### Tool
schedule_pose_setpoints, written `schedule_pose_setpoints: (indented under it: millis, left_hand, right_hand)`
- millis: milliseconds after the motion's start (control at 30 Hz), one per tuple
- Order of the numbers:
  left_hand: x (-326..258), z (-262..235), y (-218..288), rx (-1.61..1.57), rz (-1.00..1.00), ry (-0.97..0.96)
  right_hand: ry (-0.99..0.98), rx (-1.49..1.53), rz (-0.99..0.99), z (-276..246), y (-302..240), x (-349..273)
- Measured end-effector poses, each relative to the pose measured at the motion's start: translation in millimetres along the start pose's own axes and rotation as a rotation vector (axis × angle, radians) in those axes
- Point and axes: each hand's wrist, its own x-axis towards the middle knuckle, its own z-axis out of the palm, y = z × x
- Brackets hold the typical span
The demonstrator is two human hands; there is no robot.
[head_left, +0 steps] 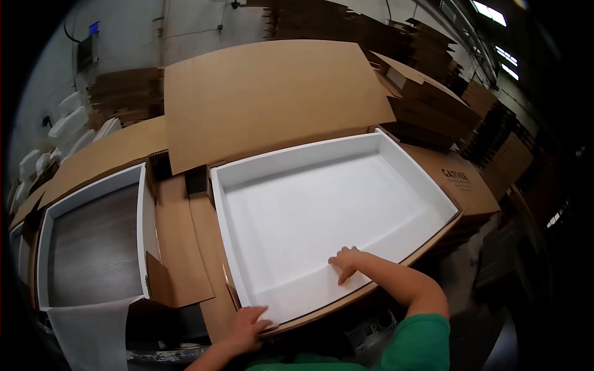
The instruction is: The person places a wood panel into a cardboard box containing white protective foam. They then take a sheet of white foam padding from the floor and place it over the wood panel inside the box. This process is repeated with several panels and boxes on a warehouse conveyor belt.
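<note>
An open cardboard box [213,315] in front of me is lined with a white foam frame [297,161]. A white sheet [309,204] covers the bottom inside that frame. My right hand [348,262] rests on the near foam wall around its middle, fingers apart and pointing left. At the near left corner, my left hand [249,324] has its fingers spread over the foam's edge. Neither hand holds anything that I can see.
Beyond the box its tall cardboard flap [272,99] stands raised. To the left, a second box holds a foam frame [143,229] around a dark wood-grain panel [99,241], with a thin white sheet [90,331] draping off its front. Stacked cartons [458,179] stand on the right.
</note>
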Motion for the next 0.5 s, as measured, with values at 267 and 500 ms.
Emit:
schedule_pose_setpoints:
  millis: [267, 500]
  left_hand:
    - [-2.9, 5.8, -2.5, 0.257, -0.032, 0.122]
    - [-4.1, -5.7, 7.5, 0.234, -0.126, 0.091]
  right_hand:
    - [-0.153, 0.125, 0.045, -4.5, -11.7, -69.1]
    - [0.324, 0.299, 0.374, -1.6, 30.4, -77.9]
